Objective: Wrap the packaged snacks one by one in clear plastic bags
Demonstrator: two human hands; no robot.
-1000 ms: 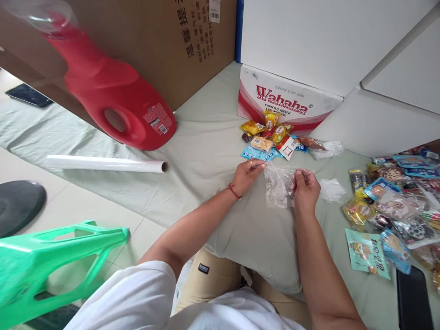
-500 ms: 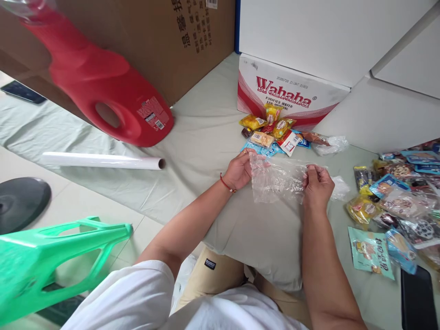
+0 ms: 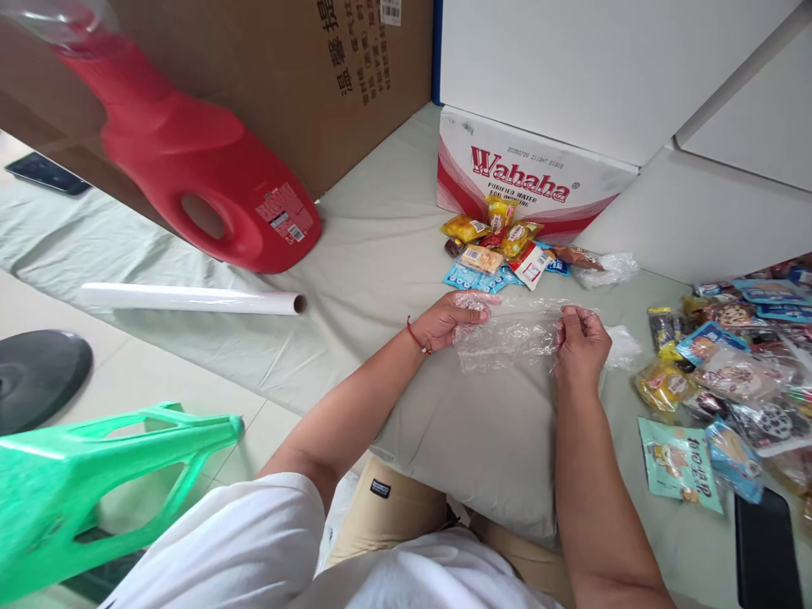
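Observation:
A clear plastic bag [image 3: 511, 338] is stretched flat between my two hands above the cloth-covered surface. My left hand [image 3: 447, 321] pinches its left end, with the thumb on top and the fingers beneath the film. On the other side my right hand [image 3: 582, 338] grips the right end between thumb and bent fingers. Just beyond the bag lies a small heap of wrapped snacks, with a yellow packet [image 3: 466, 227], a blue packet [image 3: 479, 277] and a red-and-white packet [image 3: 531, 266]. Crumpled clear plastic [image 3: 622, 347] rests right of my right hand.
A Wahaha carton [image 3: 533, 169] stands behind the snacks. Many packaged snacks [image 3: 736, 372] are piled at the right, near a black phone [image 3: 767, 550]. To the left are a red jug [image 3: 209, 178], a white roll [image 3: 190, 299] and a green stool [image 3: 120, 474].
My left thumb has come across onto the bag, and its left end is now more gathered in my left hand. My right hand keeps its grip. The view has shifted slightly.

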